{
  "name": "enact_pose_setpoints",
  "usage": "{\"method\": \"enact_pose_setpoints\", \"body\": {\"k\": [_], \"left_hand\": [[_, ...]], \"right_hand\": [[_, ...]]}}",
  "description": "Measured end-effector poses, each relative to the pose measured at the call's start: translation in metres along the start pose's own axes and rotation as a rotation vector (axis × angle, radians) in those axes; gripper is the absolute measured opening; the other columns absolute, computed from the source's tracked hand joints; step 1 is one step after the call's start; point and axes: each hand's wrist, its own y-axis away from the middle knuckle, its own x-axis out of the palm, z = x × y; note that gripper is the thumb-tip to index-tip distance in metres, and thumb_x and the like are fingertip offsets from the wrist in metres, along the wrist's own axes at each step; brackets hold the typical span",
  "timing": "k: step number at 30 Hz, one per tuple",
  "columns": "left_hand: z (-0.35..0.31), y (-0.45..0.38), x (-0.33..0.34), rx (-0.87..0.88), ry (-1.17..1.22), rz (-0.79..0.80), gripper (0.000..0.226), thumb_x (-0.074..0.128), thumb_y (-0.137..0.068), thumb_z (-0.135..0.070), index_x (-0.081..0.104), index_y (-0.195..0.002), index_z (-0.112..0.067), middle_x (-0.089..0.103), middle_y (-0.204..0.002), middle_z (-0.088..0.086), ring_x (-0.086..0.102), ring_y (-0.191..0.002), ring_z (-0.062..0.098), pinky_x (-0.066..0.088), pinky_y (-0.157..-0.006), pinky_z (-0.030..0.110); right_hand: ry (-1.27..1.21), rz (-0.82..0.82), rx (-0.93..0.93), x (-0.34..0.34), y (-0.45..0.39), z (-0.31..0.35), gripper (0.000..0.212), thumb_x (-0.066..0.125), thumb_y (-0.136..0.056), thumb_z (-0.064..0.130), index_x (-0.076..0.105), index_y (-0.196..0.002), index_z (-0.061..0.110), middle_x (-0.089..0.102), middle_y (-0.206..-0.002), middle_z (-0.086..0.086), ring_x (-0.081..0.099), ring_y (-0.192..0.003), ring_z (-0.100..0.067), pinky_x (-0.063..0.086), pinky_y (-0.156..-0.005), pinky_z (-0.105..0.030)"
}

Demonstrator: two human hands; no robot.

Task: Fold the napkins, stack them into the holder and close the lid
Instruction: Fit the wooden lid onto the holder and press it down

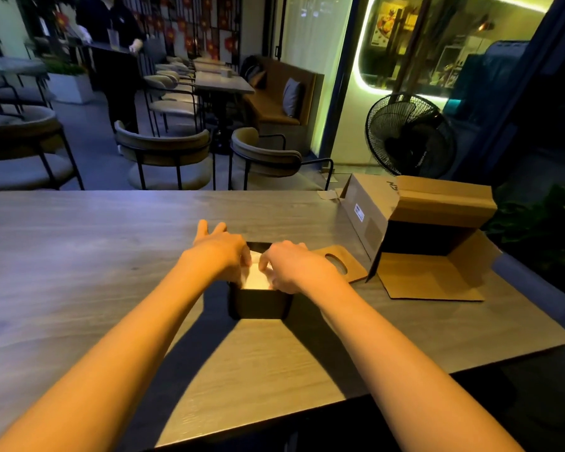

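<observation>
A black square napkin holder (pixel 258 303) stands open in the middle of the wooden table (pixel 95 256). White napkins (pixel 256 278) lie inside it, partly hidden by both hands. My left hand (pixel 222 252) is over the holder's left rim, its thumb down on the napkins and two fingers stretched out beyond the box. My right hand (pixel 289 265) is over the right rim with its fingers curled down onto the napkins. The wooden lid (pixel 336 261) with an oval slot lies flat just to the right of the holder.
An open cardboard box (pixel 421 230) lies on its side at the table's right, its flap spread on the tabletop. Chairs (pixel 163 154) stand behind the far edge, a black fan (pixel 408 135) at back right. A person stands far back left.
</observation>
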Motion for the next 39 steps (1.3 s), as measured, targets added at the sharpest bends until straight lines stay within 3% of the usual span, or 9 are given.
{"method": "enact_pose_setpoints", "body": {"k": [3,8,12,17,20,24,28,35,39], "left_hand": [[0.006,0.000,0.004,0.028,0.042,-0.006,0.048,0.069,-0.089,-0.038,0.054,-0.135,-0.040,0.054,-0.119,-0.008,0.031,-0.121,0.018,0.022,-0.095,0.041],[0.021,0.015,0.025,0.119,0.293,-0.295,0.049,0.059,-0.091,-0.055,0.050,-0.138,-0.043,0.048,-0.137,-0.012,0.028,-0.129,0.016,0.020,-0.093,0.040],[0.017,0.017,0.048,0.131,0.548,-0.505,0.042,0.043,-0.097,-0.057,0.050,-0.137,-0.045,0.042,-0.142,-0.014,0.026,-0.136,0.012,0.015,-0.093,0.036],[0.006,0.013,0.077,0.153,0.974,-0.463,0.043,0.030,-0.102,-0.056,0.039,-0.142,-0.047,0.037,-0.147,-0.016,0.029,-0.140,0.007,0.014,-0.108,0.036],[0.002,0.011,0.087,0.120,1.208,-0.442,0.049,0.024,-0.097,-0.063,0.037,-0.142,-0.047,0.036,-0.148,-0.017,0.031,-0.140,0.007,0.020,-0.119,0.052],[-0.003,0.010,0.088,0.076,1.417,-0.437,0.060,0.022,-0.093,-0.072,0.031,-0.146,-0.046,0.038,-0.147,-0.021,0.035,-0.138,0.004,0.024,-0.120,0.050],[-0.007,0.011,0.078,0.046,1.668,-0.440,0.065,0.022,-0.093,-0.061,0.029,-0.151,-0.031,0.048,-0.138,-0.012,0.046,-0.128,0.008,0.036,-0.109,0.034],[-0.007,0.010,0.080,0.045,1.685,-0.415,0.044,0.027,-0.106,-0.042,0.033,-0.149,-0.032,0.046,-0.134,-0.016,0.047,-0.122,0.003,0.040,-0.102,0.026],[0.000,0.005,0.087,0.048,1.602,-0.395,0.044,0.043,-0.106,-0.026,0.039,-0.149,-0.034,0.042,-0.145,-0.001,0.049,-0.127,0.017,0.046,-0.102,0.034]], "right_hand": [[-0.129,-0.078,-0.047,-0.004,0.000,-0.019,0.034,0.070,-0.094,0.027,0.066,-0.128,0.028,0.065,-0.125,0.000,0.054,-0.121,-0.024,0.039,-0.107,-0.042],[-0.421,-0.779,0.240,0.027,0.011,-0.072,0.019,0.061,-0.099,0.038,0.067,-0.112,0.026,0.069,-0.105,0.008,0.056,-0.110,-0.016,0.026,-0.095,-0.031],[-0.239,-0.448,0.498,0.084,0.003,-0.089,0.050,0.054,-0.098,0.056,0.056,-0.134,0.021,0.062,-0.131,-0.005,0.052,-0.128,-0.029,0.030,-0.105,-0.047],[-0.185,-0.513,0.457,0.099,-0.001,-0.085,0.035,0.052,-0.104,0.040,0.057,-0.131,0.018,0.063,-0.128,-0.010,0.051,-0.124,-0.032,0.034,-0.099,-0.045],[-0.342,-0.552,0.467,0.087,-0.001,-0.087,0.034,0.054,-0.104,0.033,0.058,-0.133,0.015,0.063,-0.130,-0.012,0.051,-0.126,-0.033,0.038,-0.101,-0.046],[-0.613,-0.730,0.067,0.057,0.022,-0.066,0.042,0.051,-0.106,0.032,0.052,-0.145,0.019,0.057,-0.132,-0.003,0.049,-0.124,-0.017,0.039,-0.107,-0.041],[-0.406,-0.667,-0.290,0.047,0.042,-0.034,0.041,0.052,-0.105,0.029,0.054,-0.146,0.025,0.054,-0.132,0.002,0.044,-0.124,-0.010,0.030,-0.100,-0.033],[-0.329,-0.587,-0.347,0.053,0.046,-0.018,0.040,0.054,-0.105,0.028,0.056,-0.144,0.032,0.054,-0.133,0.008,0.043,-0.125,-0.008,0.025,-0.102,-0.029],[-0.363,-0.536,-0.335,0.049,0.056,-0.018,0.039,0.053,-0.105,0.033,0.054,-0.144,0.035,0.051,-0.133,0.010,0.033,-0.116,0.003,0.027,-0.106,-0.029]]}}
